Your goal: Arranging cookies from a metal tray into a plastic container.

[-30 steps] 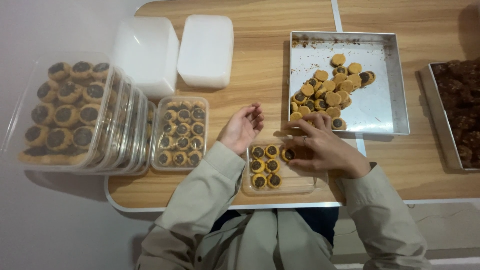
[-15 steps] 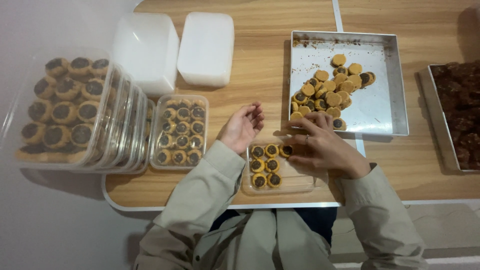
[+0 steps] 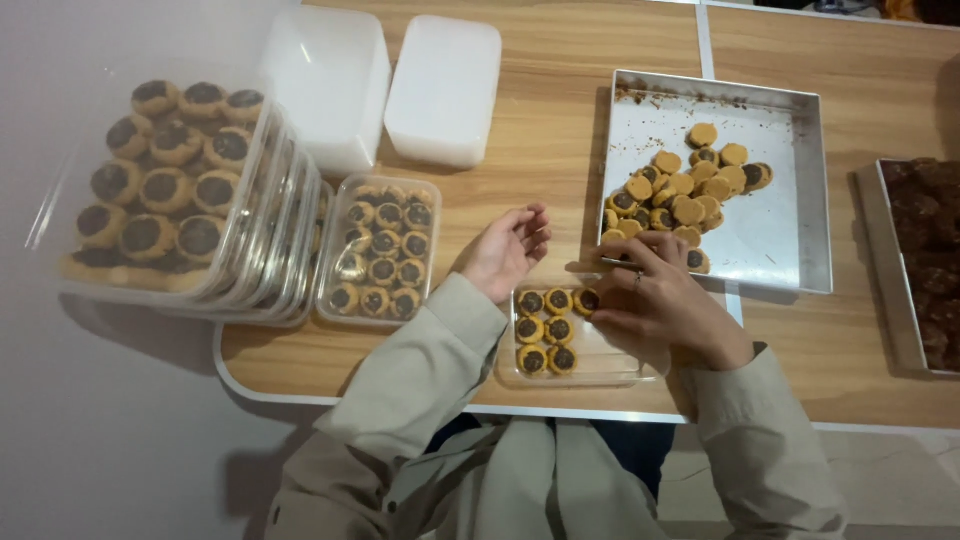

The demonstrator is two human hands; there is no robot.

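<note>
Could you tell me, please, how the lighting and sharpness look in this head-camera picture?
Head view: even light from above; soft shadows under the left hand and right hand; pale glare on the metal tray; the stacked boxes at the left edge look stretched and slightly soft; the table is sharp.

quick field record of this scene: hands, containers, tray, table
left hand: left hand open, palm up, empty, beside the small clear box
right hand: right hand sets a cookie into the small clear box
box contents: seven cookies with dark centres, right part bare
full box: filled clear box left of the hands
stack: filled clear boxes, far left
tray: metal tray with loose cookies
table: wooden table
</note>
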